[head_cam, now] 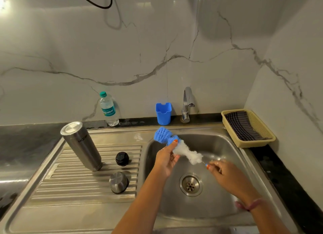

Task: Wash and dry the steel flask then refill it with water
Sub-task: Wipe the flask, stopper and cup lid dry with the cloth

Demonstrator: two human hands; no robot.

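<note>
The steel flask (81,144) stands upside down on the ribbed drainboard (70,186), left of the sink basin (218,146). Its black inner lid (122,158) and steel cup cap (118,182) lie beside it on the drainboard. Over the basin I hold a bottle brush (174,145) with blue and white bristles. My left hand (166,159) grips the bristles near the middle. My right hand (221,170) pinches the brush's thin handle end.
A tap (187,104) rises behind the basin, with a blue plastic holder (163,113) and a plastic water bottle (108,108) along the marble wall. A beige basket (262,129) holding a dark checked cloth (242,127) sits at the right. The drain (190,184) lies below my hands.
</note>
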